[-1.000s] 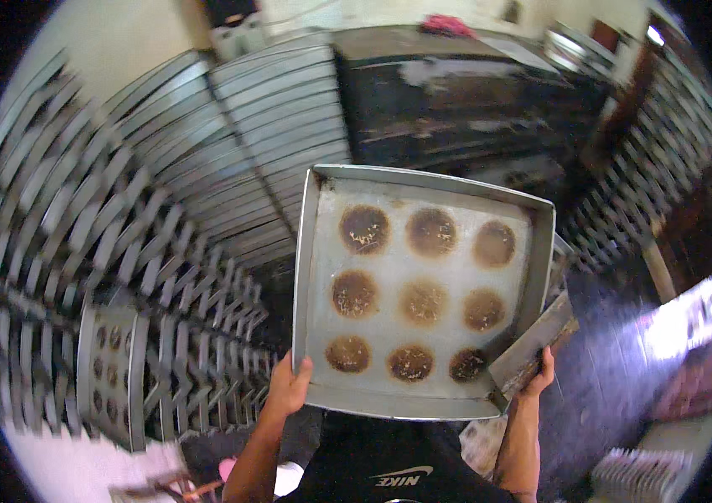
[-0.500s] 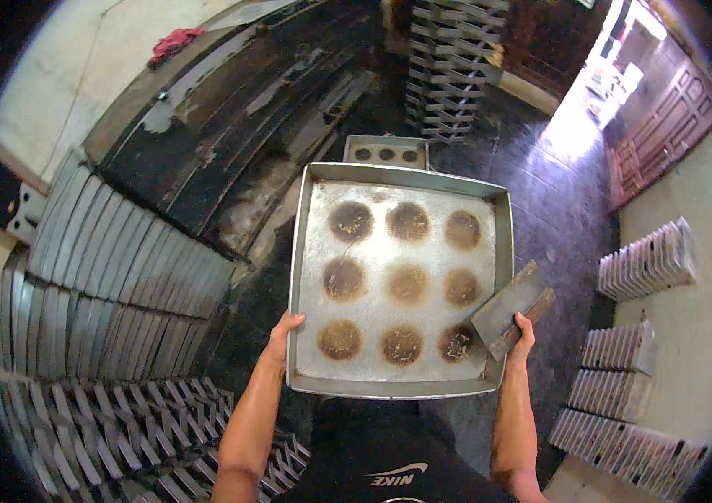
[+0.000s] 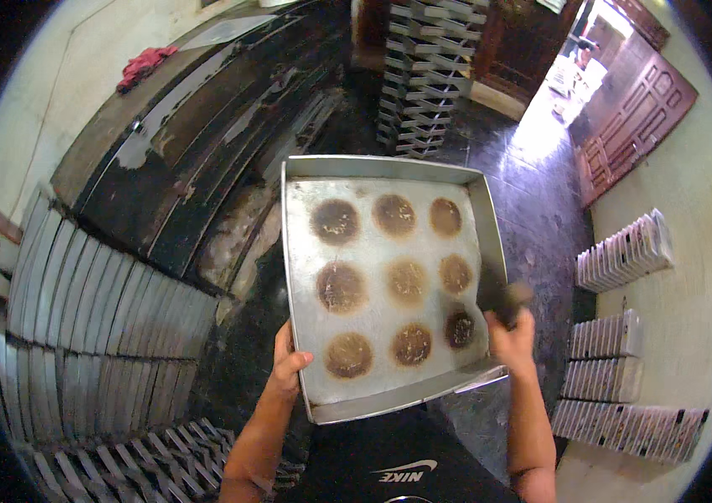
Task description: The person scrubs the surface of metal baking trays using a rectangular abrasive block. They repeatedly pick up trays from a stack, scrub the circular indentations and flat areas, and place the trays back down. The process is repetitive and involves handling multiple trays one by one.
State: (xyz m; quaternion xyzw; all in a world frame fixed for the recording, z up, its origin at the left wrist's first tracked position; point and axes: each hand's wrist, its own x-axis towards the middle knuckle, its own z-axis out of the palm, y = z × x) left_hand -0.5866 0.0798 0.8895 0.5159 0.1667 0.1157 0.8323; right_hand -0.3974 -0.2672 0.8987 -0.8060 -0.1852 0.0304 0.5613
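A square metal baking pan (image 3: 385, 314) with raised walls is in front of me, tilted slightly. Its bottom bears several round, dark brown scorched patches in rows. At the pan's lower left wall my left hand (image 3: 289, 365) is closed, thumb over the rim and fingers outside. By the right wall, my right hand (image 3: 513, 339) is closed on a flat metal scraper (image 3: 500, 300), which is smeared by motion. The scraper is over the pan's right edge. A pale edge of something shows under the pan's lower right corner; what it is I cannot make out.
Stacked metal pans (image 3: 104, 293) fill the left side, with more crisscrossed pans (image 3: 134, 457) at lower left and a tall stack (image 3: 427, 75) ahead. A worn dark counter (image 3: 196, 126) holds a red cloth (image 3: 146, 67). White racks (image 3: 624, 251) line the right wall near an open door (image 3: 641, 126).
The pan has turned and tilted, and its lower left corner has come closer to me. The scraper has swung upward in my right hand. The smaller pan behind is now hidden.
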